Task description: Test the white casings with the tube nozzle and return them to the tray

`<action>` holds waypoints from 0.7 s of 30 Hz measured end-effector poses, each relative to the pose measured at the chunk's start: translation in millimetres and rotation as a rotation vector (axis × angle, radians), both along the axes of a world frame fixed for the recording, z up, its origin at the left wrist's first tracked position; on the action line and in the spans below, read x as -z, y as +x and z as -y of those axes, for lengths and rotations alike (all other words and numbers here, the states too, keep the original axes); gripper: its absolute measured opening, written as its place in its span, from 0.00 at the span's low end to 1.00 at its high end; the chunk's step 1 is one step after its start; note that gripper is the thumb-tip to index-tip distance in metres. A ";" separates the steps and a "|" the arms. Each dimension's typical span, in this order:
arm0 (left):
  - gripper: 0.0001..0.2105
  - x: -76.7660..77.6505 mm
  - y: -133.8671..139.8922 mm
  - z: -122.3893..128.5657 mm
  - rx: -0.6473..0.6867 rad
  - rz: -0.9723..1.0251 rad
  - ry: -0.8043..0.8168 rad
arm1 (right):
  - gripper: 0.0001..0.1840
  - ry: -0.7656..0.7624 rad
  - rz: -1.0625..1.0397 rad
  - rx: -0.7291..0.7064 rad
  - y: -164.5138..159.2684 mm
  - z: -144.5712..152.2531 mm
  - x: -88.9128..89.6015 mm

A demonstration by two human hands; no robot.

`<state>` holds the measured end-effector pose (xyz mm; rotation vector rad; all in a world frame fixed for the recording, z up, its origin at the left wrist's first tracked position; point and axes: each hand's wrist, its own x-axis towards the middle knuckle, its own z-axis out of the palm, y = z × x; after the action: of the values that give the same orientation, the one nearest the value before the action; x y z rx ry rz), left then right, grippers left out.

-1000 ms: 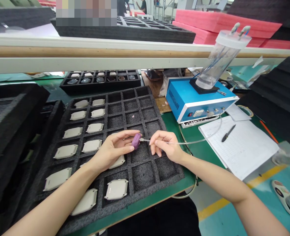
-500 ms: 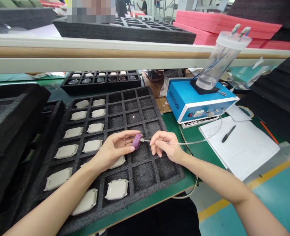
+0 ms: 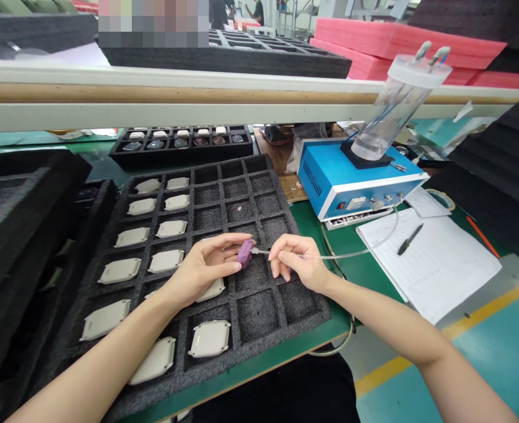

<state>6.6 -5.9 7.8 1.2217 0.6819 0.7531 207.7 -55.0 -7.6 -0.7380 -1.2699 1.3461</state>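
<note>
Purple in colour, a small block (image 3: 244, 254) is held above the middle of the grey foam tray (image 3: 258, 316), raised off it, in the left hand (image 3: 204, 265). That hand's thumb and fingers are closed on the block. The right hand (image 3: 298, 261), over the tray's right-hand columns, has thumb and forefinger pinched on a clear tube (image 3: 351, 257); its other fingers curl below. The tube's pale tip (image 3: 255, 251) meets the block's right side, apparently touching, though the contact is too small to confirm. The tube runs past the tray's right edge to a blue box (image 3: 356, 177), which stands beyond and right of the tray and bears a clear cylinder (image 3: 380, 117). Beige cases (image 3: 209, 339) lie in the tray's left and near compartments. Paper (image 3: 448, 270) bearing a black pen (image 3: 410, 239) lies right of the tray.
</note>
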 end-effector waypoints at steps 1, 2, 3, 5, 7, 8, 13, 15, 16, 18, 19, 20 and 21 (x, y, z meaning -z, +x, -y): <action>0.20 0.6 -0.2 -0.2 0.004 0.001 0.004 | 0.06 0.002 -0.003 -0.001 0.0 0.1 -0.1; 0.20 1.3 -0.3 -0.5 0.007 0.001 0.007 | 0.06 0.004 -0.004 -0.002 -0.1 0.1 -0.1; 0.20 2.0 -0.5 -0.8 0.008 0.000 0.010 | 0.06 0.004 -0.002 -0.001 -0.1 0.1 0.0; 0.20 2.9 -0.8 -1.3 0.008 -0.004 0.015 | 0.06 0.002 0.005 0.005 -0.3 -0.1 0.1; 0.20 3.2 -1.0 -1.5 0.005 -0.010 0.016 | 0.07 0.002 0.009 0.009 -0.3 -0.3 0.2; 0.20 3.1 -1.1 -1.4 0.004 -0.012 0.015 | 0.07 0.002 0.010 0.009 -0.3 -0.4 0.2; 0.20 2.7 -1.4 -1.4 0.011 -0.002 0.023 | 0.06 0.015 -0.002 0.002 -0.2 -0.1 -0.6; 0.20 3.1 -1.5 -1.7 0.014 0.001 0.029 | 0.05 0.019 -0.003 0.004 -0.2 0.1 -1.0; 0.20 3.4 -1.6 -1.8 0.016 0.003 0.031 | 0.05 0.019 -0.002 0.005 -0.3 0.2 -1.1; 0.20 3.8 -1.6 -1.8 0.018 0.008 0.032 | 0.05 0.018 -0.001 0.005 -0.3 0.2 -0.9; 0.20 3.9 -1.5 -1.8 0.018 0.011 0.031 | 0.05 0.016 0.000 0.004 -0.3 0.2 -0.7; 0.20 3.8 -1.4 -1.8 0.019 0.013 0.030 | 0.05 0.014 0.001 0.003 -0.3 0.2 -0.4; 0.20 3.7 -1.2 -1.8 0.019 0.014 0.029 | 0.05 0.013 0.003 0.002 -0.2 0.1 -0.2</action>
<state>5.4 -4.1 4.1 1.2464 0.6490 0.7576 207.4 -55.1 -7.5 -0.7330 -1.2786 1.3344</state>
